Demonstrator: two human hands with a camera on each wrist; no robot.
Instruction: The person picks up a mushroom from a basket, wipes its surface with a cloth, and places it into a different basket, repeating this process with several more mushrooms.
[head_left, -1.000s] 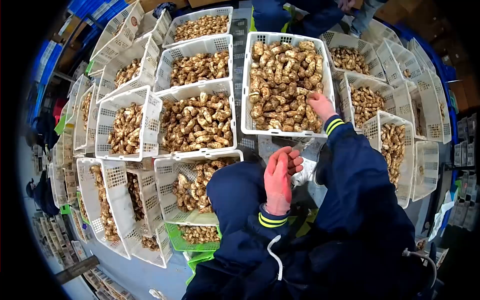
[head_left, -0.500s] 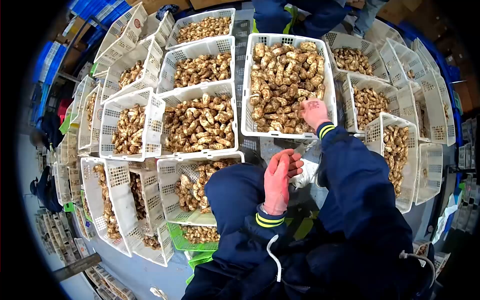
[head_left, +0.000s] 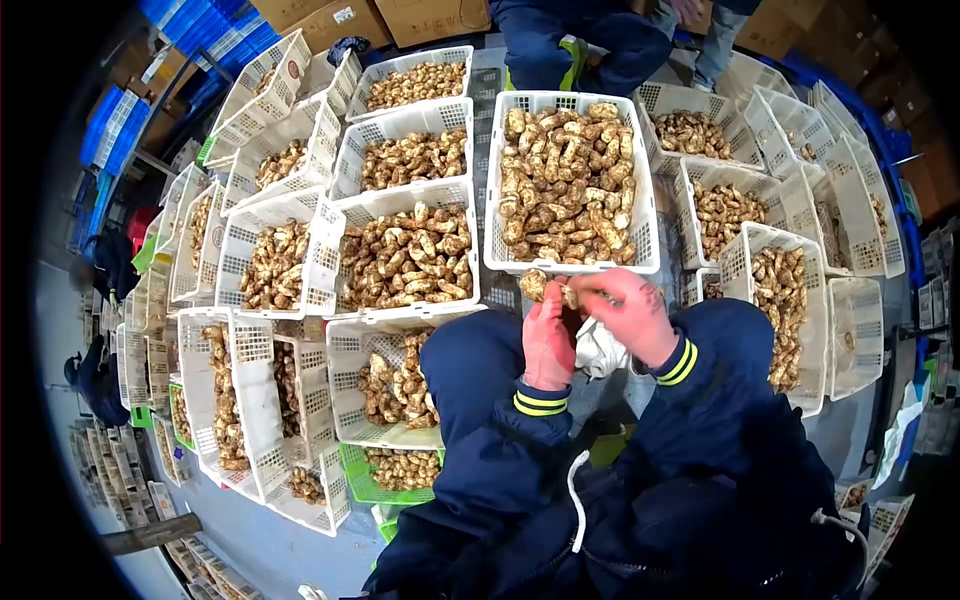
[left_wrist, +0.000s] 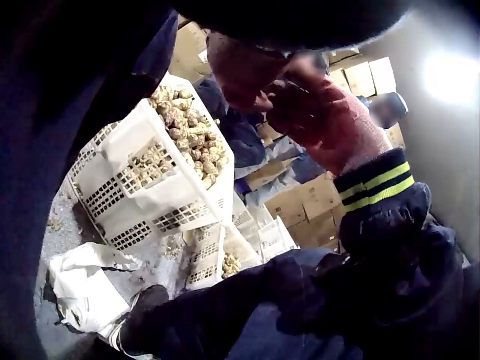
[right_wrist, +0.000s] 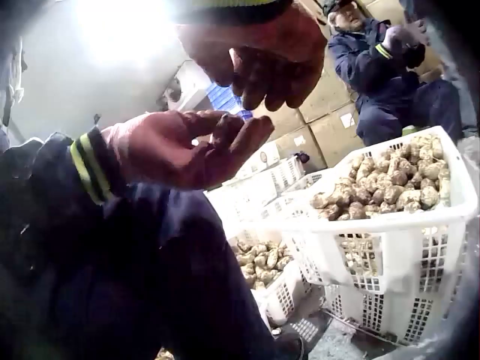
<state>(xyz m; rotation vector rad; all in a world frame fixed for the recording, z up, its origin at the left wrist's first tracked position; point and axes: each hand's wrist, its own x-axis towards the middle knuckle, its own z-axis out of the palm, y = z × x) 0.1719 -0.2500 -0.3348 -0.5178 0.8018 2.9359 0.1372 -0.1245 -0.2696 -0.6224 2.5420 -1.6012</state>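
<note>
In the head view my left hand [head_left: 549,342] holds a mushroom [head_left: 534,285], its rounded, brown-flecked cap showing past the fingertips. The right hand [head_left: 636,318] meets it from the other side, thumb and fingers pinching at the mushroom's paler end. Both hands are over my lap, just short of a white crate [head_left: 570,267] heaped with brown-and-cream mushrooms [head_left: 570,180]. From the right wrist, the right hand [right_wrist: 274,56] hangs with bent fingers above the upturned left hand [right_wrist: 176,150]. The mushroom is mostly hidden by fingers in both wrist views.
Several white crates of mushrooms [head_left: 405,255] stand at the left, and more crates [head_left: 785,315] at the right. A green crate [head_left: 390,485] lies low at the left. Another person [right_wrist: 390,82] sits beyond the front crate. White cloth or plastic [left_wrist: 82,292] lies on the floor.
My right hand has drawn back from the crate to the left hand. A mushroom is now between them; the left hand, palm up before, has closed round it. The head view has tilted upward.
</note>
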